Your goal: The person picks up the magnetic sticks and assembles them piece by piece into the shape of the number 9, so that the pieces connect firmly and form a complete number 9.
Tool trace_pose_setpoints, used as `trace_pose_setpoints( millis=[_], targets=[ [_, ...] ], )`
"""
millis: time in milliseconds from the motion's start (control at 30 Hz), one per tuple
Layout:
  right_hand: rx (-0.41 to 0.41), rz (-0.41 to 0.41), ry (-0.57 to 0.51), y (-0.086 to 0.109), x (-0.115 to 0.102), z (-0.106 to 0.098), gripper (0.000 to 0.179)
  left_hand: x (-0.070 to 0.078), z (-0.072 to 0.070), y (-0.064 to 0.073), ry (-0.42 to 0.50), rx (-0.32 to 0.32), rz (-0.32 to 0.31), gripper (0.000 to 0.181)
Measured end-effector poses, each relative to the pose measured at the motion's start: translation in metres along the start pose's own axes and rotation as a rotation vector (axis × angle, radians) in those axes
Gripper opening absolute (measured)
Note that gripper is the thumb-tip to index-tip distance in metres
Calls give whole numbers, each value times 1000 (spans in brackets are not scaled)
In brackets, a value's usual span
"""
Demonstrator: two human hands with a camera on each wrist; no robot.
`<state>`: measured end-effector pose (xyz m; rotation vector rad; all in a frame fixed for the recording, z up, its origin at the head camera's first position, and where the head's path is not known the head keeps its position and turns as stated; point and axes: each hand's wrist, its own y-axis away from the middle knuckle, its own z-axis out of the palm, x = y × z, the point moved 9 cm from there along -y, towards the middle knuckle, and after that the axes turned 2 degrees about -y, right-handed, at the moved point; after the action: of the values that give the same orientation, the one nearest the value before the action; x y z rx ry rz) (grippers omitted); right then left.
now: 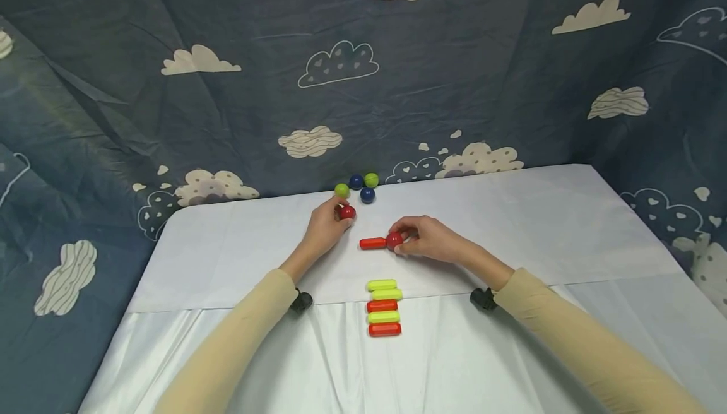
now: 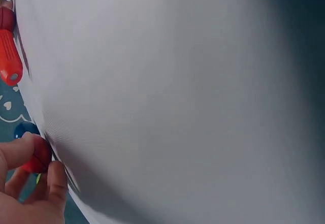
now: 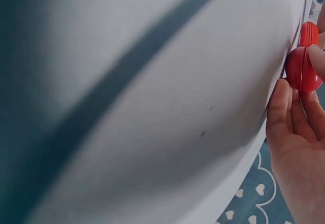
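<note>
My left hand (image 1: 325, 228) pinches a red ball (image 1: 348, 212) between thumb and fingers at the far part of the table; the left wrist view shows a seam round this ball (image 2: 39, 155). Nearer and to the right, my right hand (image 1: 428, 238) holds another red ball (image 1: 394, 240) from its right side. A ridged red handle (image 1: 372, 243) lies end-on against that second ball, pointing left, so the two look like a small maraca. In the right wrist view, thumb and fingers close round the seamed ball (image 3: 303, 69).
Two green balls (image 1: 372, 180) and two blue balls (image 1: 367, 195) cluster at the table's back edge beside my left hand. Nearer me, a column of yellow-green handles (image 1: 384, 317) and red handles (image 1: 384, 329) lies on the white cloth (image 1: 511, 224). A cloud-patterned curtain (image 1: 255, 105) hangs behind.
</note>
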<state>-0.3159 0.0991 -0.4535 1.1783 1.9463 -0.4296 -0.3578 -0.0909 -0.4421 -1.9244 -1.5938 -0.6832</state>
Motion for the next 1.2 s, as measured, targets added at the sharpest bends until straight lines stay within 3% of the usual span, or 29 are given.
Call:
trace_pose_setpoints(
  millis=[467, 800, 1200],
  targets=[
    [1, -8, 0, 0, 3, -1, 37, 0, -1, 37, 142, -185, 50, 34],
    [-1, -10, 1, 1, 2, -2, 39, -3, -2, 56, 120, -206, 53, 33],
    [0, -13, 2, 1, 2, -1, 39, 0, 6, 55, 134, -205, 103, 32]
  ],
)
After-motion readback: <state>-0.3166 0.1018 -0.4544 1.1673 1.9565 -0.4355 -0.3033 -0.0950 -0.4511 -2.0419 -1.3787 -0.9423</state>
